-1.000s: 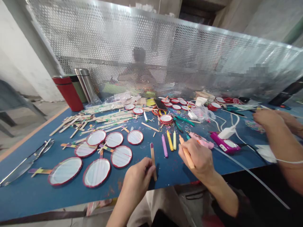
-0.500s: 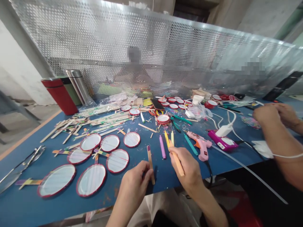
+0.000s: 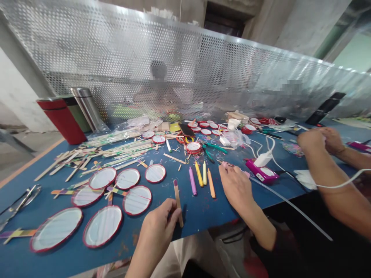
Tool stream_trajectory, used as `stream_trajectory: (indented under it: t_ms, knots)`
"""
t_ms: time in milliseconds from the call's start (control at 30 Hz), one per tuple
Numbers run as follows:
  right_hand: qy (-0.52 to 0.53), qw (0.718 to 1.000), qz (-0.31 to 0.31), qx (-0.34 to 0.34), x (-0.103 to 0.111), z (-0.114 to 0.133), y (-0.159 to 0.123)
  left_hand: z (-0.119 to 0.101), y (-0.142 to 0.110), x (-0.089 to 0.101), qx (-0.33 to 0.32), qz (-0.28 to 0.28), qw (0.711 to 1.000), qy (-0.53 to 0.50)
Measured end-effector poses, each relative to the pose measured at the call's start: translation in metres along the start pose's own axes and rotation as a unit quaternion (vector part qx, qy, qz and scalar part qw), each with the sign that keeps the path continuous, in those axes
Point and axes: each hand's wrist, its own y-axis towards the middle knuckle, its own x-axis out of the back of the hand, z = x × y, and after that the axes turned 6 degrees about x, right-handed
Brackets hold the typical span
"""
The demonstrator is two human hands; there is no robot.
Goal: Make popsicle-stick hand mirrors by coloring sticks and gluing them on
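My left hand [image 3: 159, 226]: fingers pinch purple-tipped flat wooden stick [image 3: 177, 195] low, leaving coloured end exposed | my right hand [image 3: 237, 186]: over pink plastic glue gun [image 3: 246, 172], closure and hold hidden, can't tell

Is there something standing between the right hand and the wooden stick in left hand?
Yes. Between the right hand and the wooden stick in the left hand lie the orange marker, pale yellow marker, yellow marker and purple marker. They lie flat; passing above looks possible.

Beside the purple power strip [image 3: 262, 173], the right hand [image 3: 237, 186] largely obscures a pink object [image 3: 245, 172]; far left of the strip, glasses [image 3: 21, 205] are edge-cropped.
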Motion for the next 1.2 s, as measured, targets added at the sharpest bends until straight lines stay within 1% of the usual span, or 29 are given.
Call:
stream_trajectory:
  t_ms: [200, 300, 367, 400, 433, 467, 500, 533, 567, 600, 633, 667, 700, 733, 767, 800, 833, 900, 933, 967, 1033, 1133, 1200]
  knots:
    - [0.029, 0.999, 0.014, -0.014, -0.009, 0.000, 0.009, -0.003, -0.001, 0.000, 0.008, -0.019, 1.000, 0.000]
    - [0.064, 0.998, 0.006, -0.029, -0.011, 0.001, 0.010, -0.004, -0.001, 0.000, 0.008, -0.015, 1.000, 0.001]
    - [0.083, 0.996, -0.004, -0.041, -0.008, 0.003, 0.007, -0.003, -0.001, 0.000, 0.005, -0.013, 1.000, -0.002]
    - [0.115, 0.992, -0.021, -0.045, -0.004, 0.004, 0.005, -0.002, -0.001, 0.000, 0.003, -0.013, 1.000, -0.005]
    - [0.172, 0.983, -0.044, -0.045, 0.001, 0.006, 0.002, -0.002, -0.001, 0.000, 0.001, -0.013, 1.000, -0.007]
    - [0.260, 0.962, -0.072, -0.044, 0.006, 0.010, -0.002, -0.001, -0.001, 0.000, 0.000, -0.016, 1.000, -0.009]
    - [0.376, 0.921, -0.100, -0.041, 0.013, 0.014, -0.006, 0.000, -0.001, -0.001, -0.001, -0.018, 1.000, -0.009]
    - [0.498, 0.860, -0.110, -0.038, 0.019, 0.020, -0.010, 0.001, -0.001, -0.001, -0.003, -0.020, 1.000, -0.009]
    - [0.612, 0.783, -0.109, -0.038, 0.026, 0.027, -0.015, 0.002, -0.001, -0.002, -0.006, -0.020, 1.000, -0.009]
    - [0.703, 0.704, -0.098, -0.035, 0.031, 0.034, -0.019, 0.003, -0.001, -0.002, -0.010, -0.018, 1.000, -0.008]
    - [0.771, 0.629, -0.089, -0.029, 0.035, 0.043, -0.022, 0.003, -0.001, -0.003, -0.015, -0.017, 1.000, -0.008]
    - [0.817, 0.571, -0.080, -0.019, 0.038, 0.051, -0.026, 0.004, -0.001, -0.003, -0.019, -0.017, 1.000, -0.008]
    - [0.840, 0.535, -0.086, -0.010, 0.039, 0.060, -0.029, 0.004, -0.002, -0.003, -0.021, -0.016, 1.000, -0.009]
    - [0.846, 0.523, -0.104, -0.006, 0.039, 0.068, -0.032, 0.004, -0.002, -0.003, -0.022, -0.017, 1.000, -0.010]
    - [0.838, 0.531, -0.128, -0.009, 0.038, 0.075, -0.035, 0.004, -0.002, -0.003, -0.020, -0.016, 1.000, -0.013]
    - [0.817, 0.554, -0.159, -0.019, 0.037, 0.082, -0.038, 0.003, -0.003, -0.002, -0.017, -0.016, 1.000, -0.016]
    - [0.788, 0.586, -0.187, -0.025, 0.036, 0.087, -0.040, 0.002, -0.003, -0.002, -0.014, -0.014, 1.000, -0.021]
    - [0.727, 0.648, -0.227, -0.012, 0.033, 0.095, -0.045, 0.000, -0.003, -0.001, -0.013, -0.010, 0.999, -0.029]
    - [0.703, 0.671, -0.237, 0.006, 0.033, 0.097, -0.046, -0.001, -0.004, -0.001, -0.013, -0.008, 0.999, -0.035]
    - [0.686, 0.686, -0.241, 0.027, 0.033, 0.100, -0.047, -0.002, -0.004, -0.001, -0.014, -0.008, 0.999, -0.041]
    - [0.664, 0.704, -0.248, 0.043, 0.033, 0.103, -0.047, -0.003, -0.004, -0.001, -0.014, -0.012, 0.999, -0.047]
    - [0.638, 0.717, -0.282, 0.001, 0.034, 0.107, -0.046, -0.002, -0.004, -0.001, -0.015, -0.020, 0.999, -0.040]
    - [0.640, 0.718, -0.272, -0.015, 0.033, 0.107, -0.047, -0.002, -0.005, -0.001, -0.019, -0.020, 0.999, -0.037]
